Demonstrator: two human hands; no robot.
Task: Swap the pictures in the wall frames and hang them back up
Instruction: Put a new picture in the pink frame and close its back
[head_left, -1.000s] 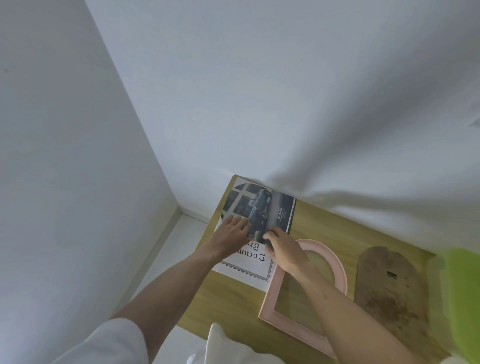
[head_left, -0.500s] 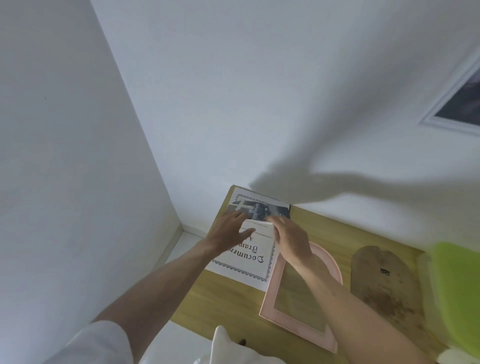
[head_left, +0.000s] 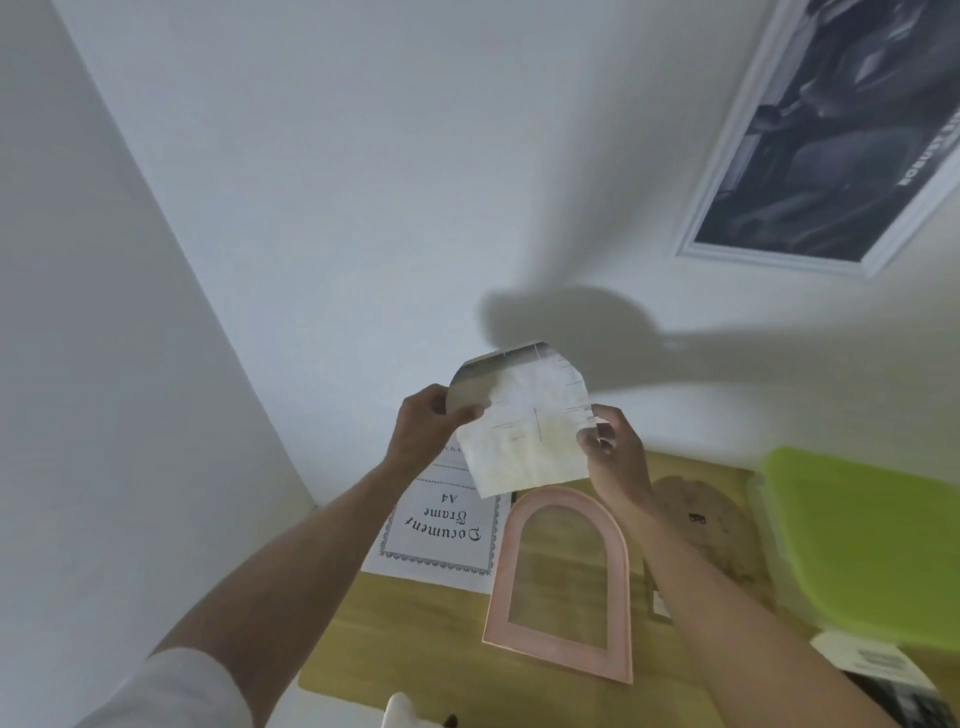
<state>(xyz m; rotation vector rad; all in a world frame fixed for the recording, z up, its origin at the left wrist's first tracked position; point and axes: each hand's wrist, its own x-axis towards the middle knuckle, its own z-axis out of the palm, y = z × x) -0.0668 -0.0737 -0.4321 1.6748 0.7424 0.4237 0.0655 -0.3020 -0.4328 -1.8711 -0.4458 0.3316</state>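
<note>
Both hands hold an arch-shaped picture up in the air above the table, its pale back towards me. My left hand pinches its left edge and my right hand pinches its right edge. Below it on the wooden table lies an empty pink arched frame. Left of the frame lies a white "Document Frame A4" sheet. The brown arched backing board lies right of the frame, partly behind my right arm. A white-framed dark picture hangs on the wall at the upper right.
A green-lidded box stands at the table's right end. A printed leaflet lies near the bottom right corner. The table stands in a room corner, with white walls behind and to the left.
The arched picture was lying on the white sheet under both hands; now both hands have lifted it off the table and turned its back towards me. The view has tilted upward.
</note>
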